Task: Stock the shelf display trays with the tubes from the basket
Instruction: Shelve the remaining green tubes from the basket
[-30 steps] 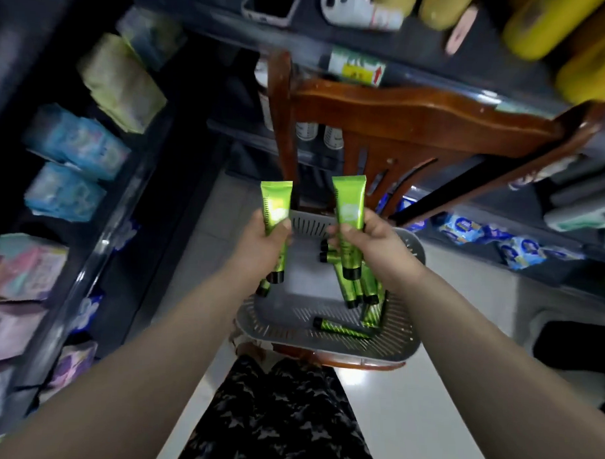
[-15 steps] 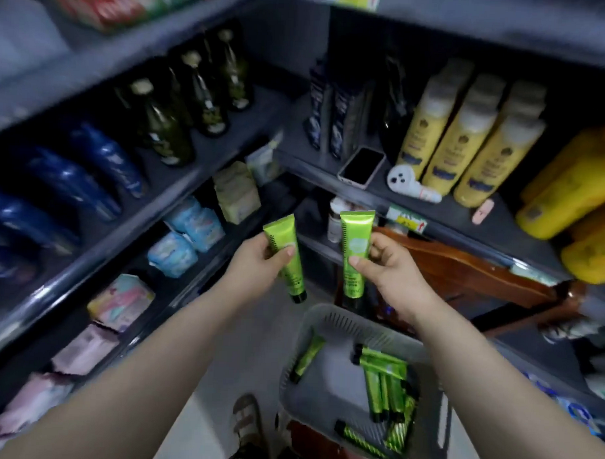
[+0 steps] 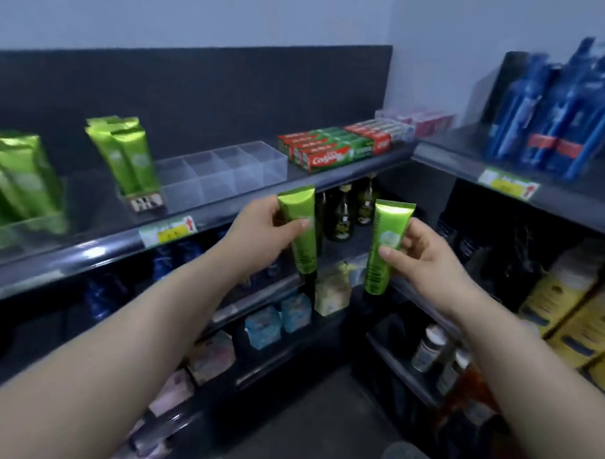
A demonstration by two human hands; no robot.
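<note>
Clasping a glossy green plastic tube point(image 3: 299, 229), the left grip point(image 3: 259, 234) is raised; the right grip point(image 3: 427, 254) clasps a second green tube point(image 3: 386, 246); both caps indistinct.

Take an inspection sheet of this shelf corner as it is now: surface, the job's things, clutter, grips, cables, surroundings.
surface: dark top shelf carrying a clear divided tray; its visible compartments look empty.
job's things: two green tubes in hand; stocked tubes stand upright in trays further left.
clutter: nothing seen.
grips: left hand holds the left tube; right hand pinches the right tube; both tubes are crimped end up, in front of the shelf and not yet in a tray.
cables: nothing seen.
surroundings: toothpaste boxes right of the tray, blue packs on the right-hand shelf, glass bottles one shelf down.
</note>
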